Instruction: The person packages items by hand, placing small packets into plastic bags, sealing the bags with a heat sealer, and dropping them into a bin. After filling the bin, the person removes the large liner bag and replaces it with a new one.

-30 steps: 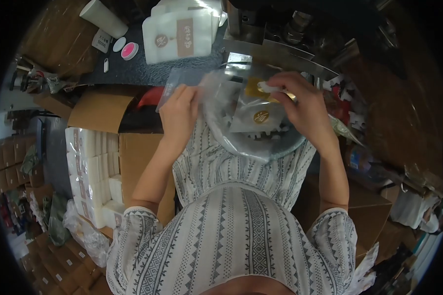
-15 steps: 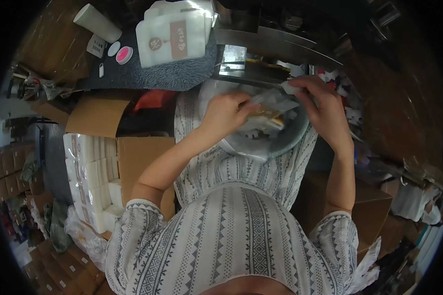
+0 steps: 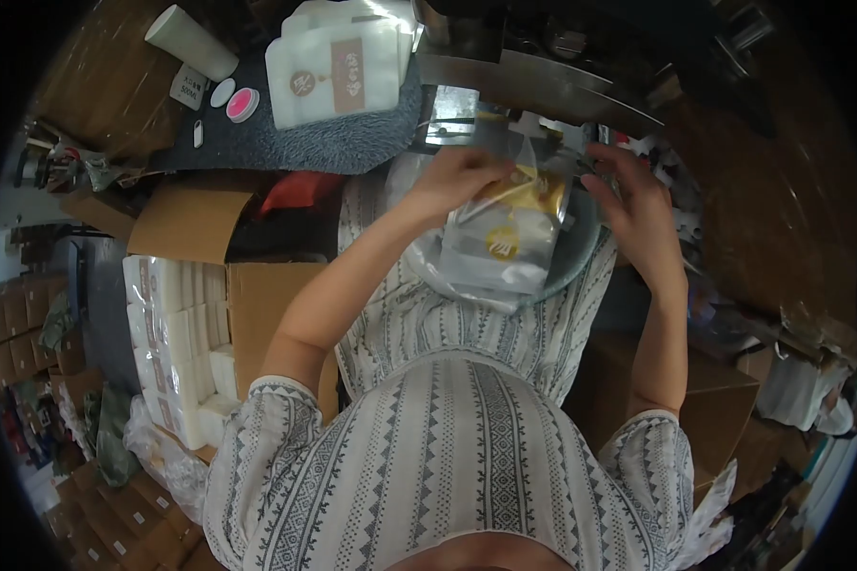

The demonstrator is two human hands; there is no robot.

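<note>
My left hand [image 3: 459, 181] is closed on the upper part of a clear plastic bag [image 3: 533, 249] with gold print. The bag hangs over a basin [image 3: 573, 252] on my lap, its round gold mark facing up. To the right of the bag, my right hand [image 3: 638, 205] has its thumb and fingers apart, with nothing visible between them. Clear plastic film [image 3: 405, 176] shows at the basin's left side. Most of the basin's inside is hidden behind the bag.
Printed white pouches [image 3: 338, 71] lie on a blue-grey cloth [image 3: 314, 147], near a round pink container [image 3: 242, 105] and a white cup [image 3: 190, 43]. At left stands an open cardboard box [image 3: 281, 305] beside stacked white packs [image 3: 176, 333]. A metal machine edge [image 3: 543, 81] runs ahead.
The gold-printed bag has turned to lie spread out over the basin, in my left hand. My right hand's fingers have parted, and the small pale piece at their tips is gone.
</note>
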